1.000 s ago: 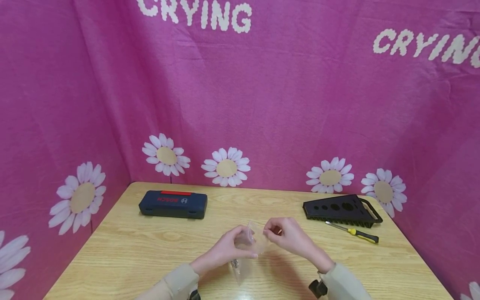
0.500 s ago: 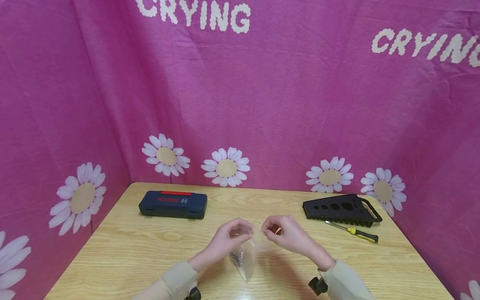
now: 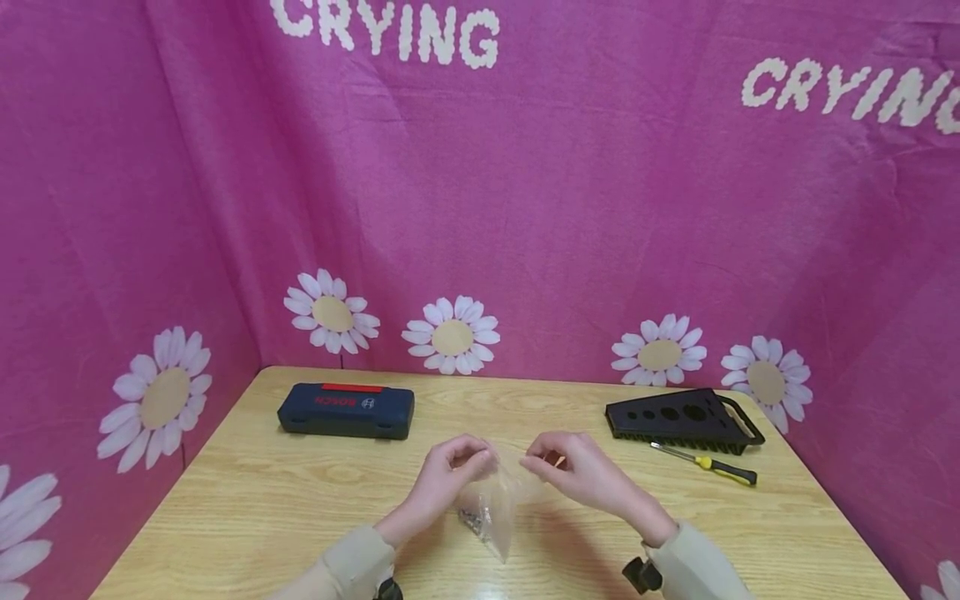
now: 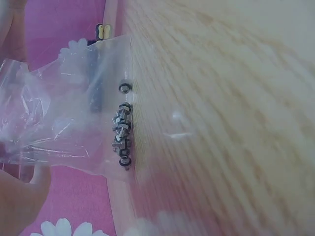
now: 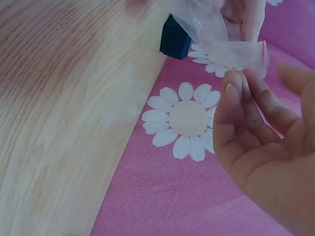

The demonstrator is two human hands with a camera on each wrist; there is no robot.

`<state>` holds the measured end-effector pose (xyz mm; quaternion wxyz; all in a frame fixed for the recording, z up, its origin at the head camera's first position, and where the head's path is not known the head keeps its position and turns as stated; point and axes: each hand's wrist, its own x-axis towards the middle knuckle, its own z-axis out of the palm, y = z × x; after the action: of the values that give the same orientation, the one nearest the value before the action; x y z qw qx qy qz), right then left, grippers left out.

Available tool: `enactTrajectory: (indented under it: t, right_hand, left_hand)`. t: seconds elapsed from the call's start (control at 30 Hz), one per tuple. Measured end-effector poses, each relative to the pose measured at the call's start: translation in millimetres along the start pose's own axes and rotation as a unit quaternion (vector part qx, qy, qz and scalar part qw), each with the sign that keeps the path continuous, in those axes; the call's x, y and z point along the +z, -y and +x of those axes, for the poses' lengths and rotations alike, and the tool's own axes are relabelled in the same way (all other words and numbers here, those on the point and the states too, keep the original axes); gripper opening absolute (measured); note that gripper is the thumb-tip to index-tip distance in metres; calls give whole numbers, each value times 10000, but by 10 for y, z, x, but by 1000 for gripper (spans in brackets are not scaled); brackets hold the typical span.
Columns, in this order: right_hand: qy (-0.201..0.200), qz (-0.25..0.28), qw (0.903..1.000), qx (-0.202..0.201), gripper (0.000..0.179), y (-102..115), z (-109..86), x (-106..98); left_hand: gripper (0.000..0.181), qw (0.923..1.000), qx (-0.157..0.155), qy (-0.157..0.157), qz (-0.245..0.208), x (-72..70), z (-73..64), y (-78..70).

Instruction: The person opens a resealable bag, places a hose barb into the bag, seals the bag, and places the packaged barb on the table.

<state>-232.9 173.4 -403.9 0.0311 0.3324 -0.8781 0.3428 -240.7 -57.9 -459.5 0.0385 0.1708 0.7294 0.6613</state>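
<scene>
A small clear plastic bag point(image 3: 497, 505) hangs just above the wooden table point(image 3: 262, 500), with several small metal screws point(image 3: 471, 521) in its lower corner. My left hand point(image 3: 452, 468) pinches the bag's top edge. The left wrist view shows the bag point(image 4: 64, 123) close up, the screws point(image 4: 122, 130) bunched in a row and my left hand point(image 4: 19, 199) gripping it. My right hand point(image 3: 567, 468) is beside the bag's right edge. In the right wrist view my right hand point(image 5: 263, 93) has loosely curled fingers, thumb apart, just below the bag's strip point(image 5: 241, 51), with nothing between them.
A dark blue tool case point(image 3: 346, 409) lies at the back left of the table. At the back right is a black wedge-shaped rack with holes point(image 3: 682, 419), with a yellow and black screwdriver point(image 3: 708, 465) in front of it. Pink daisy cloth walls three sides.
My hands have drawn apart a little. The right hand no longer pinches the bag. The bag now hangs lower from the left hand.
</scene>
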Motion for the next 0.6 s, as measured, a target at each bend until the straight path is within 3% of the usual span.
enactTrajectory:
  t: [0.2, 0.43, 0.6]
  right_hand:
    - [48, 85, 9994, -321, 15, 13, -19, 21]
    - [-91, -110, 9991, -400, 3, -14, -11, 9]
    - [-282, -161, 9990, -320, 6, -44, -5, -24]
  left_hand:
    - [24, 9997, -51, -143, -205, 0, -11, -25]
    - [28, 9988, 25, 248, -424, -31, -23, -45]
    - [31, 9989, -112, 223, -392, -44, -24, -71]
